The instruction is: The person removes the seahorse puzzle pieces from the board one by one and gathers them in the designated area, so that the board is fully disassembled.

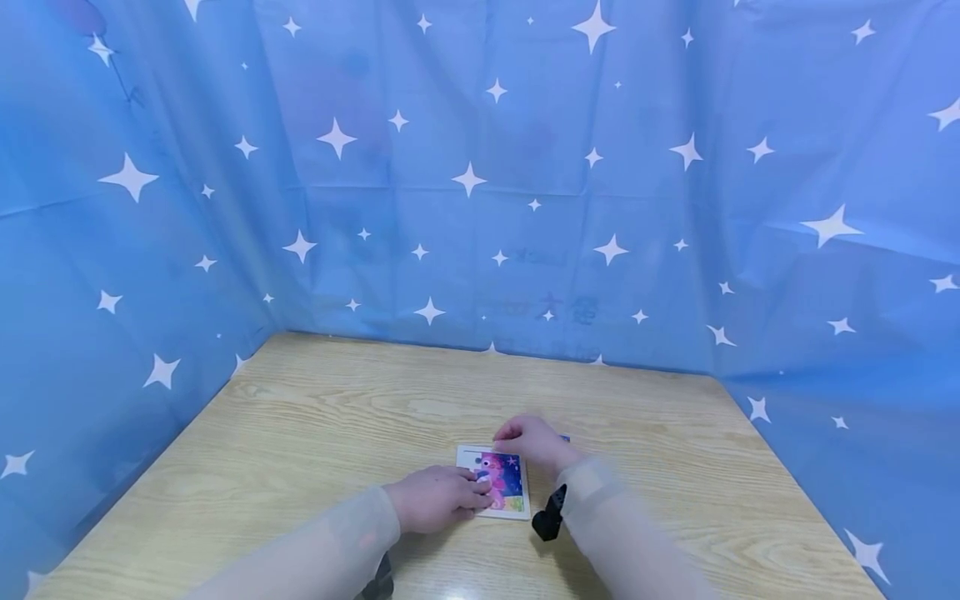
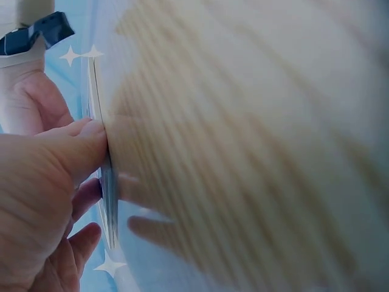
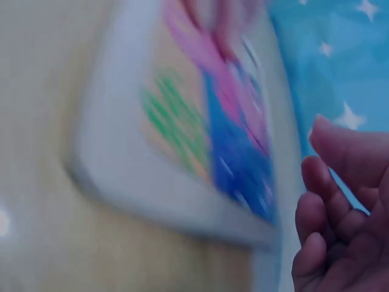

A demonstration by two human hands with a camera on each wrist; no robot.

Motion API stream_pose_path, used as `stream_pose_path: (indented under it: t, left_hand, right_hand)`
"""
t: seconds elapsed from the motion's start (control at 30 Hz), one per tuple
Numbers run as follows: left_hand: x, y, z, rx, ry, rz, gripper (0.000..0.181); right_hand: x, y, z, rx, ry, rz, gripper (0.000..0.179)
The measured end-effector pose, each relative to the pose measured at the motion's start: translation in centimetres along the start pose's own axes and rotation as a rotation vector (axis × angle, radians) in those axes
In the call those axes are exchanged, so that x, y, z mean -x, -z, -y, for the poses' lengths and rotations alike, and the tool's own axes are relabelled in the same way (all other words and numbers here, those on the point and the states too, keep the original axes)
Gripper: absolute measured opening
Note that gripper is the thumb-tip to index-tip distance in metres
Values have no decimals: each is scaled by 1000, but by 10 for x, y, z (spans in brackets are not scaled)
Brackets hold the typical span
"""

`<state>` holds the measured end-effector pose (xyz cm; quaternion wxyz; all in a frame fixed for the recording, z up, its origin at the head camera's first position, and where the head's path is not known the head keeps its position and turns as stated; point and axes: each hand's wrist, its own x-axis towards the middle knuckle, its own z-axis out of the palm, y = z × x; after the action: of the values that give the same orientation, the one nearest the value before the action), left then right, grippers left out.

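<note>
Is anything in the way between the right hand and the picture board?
Nothing visible blocks the right hand, which is by the board's far right corner; the right wrist view shows open space between its fingers and the picture board. The left hand covers part of the board's left side.

Head view: left hand (image 1: 437, 500) covers part of the board (image 1: 467, 457); right hand (image 1: 535, 443) hides the board's far right corner and most of a blue item (image 1: 566, 438), identity unclear. Both sleeves (image 1: 330, 542) and the worktop (image 1: 360, 400) run off the lower edge. Lettering (image 1: 582, 310) too faint to read. Left wrist view: board edge-on, face hidden. Right wrist view: board blurred, cut off at top; right hand cut by right edge.
</note>
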<state>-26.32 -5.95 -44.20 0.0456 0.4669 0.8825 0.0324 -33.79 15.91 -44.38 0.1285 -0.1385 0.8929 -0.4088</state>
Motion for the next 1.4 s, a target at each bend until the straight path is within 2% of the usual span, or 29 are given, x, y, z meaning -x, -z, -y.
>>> stream_pose_path:
  t: [0.1,0.2,0.4,0.63,0.83,1.07,1.4]
  left_hand:
    - [0,0,0,-3,-9,-15,39]
    - [0,1,0,-15,-17,-32,39]
    - [0,0,0,-31,-29,-55,37]
    - [-2,-2,2,-61,-73,-99,38]
    - [-2,-1,0,-138,-80,-86,39]
    - [-1,0,0,-84,-37,-46,41]
    - [-1,2,0,-99,-68,-80,41]
  right_hand:
    - [-2,-14,4,18,51,63,10]
    - [-3,-22,7,55,76,90,7]
    - [-3,-25,11,115,63,108,6]
    - [-2,-26,14,117,45,104,6]
    - [-2,-27,14,105,52,98,6]
    - [-1,-28,17,108,46,92,6]
    - [-2,-29,16,165,54,54,7]
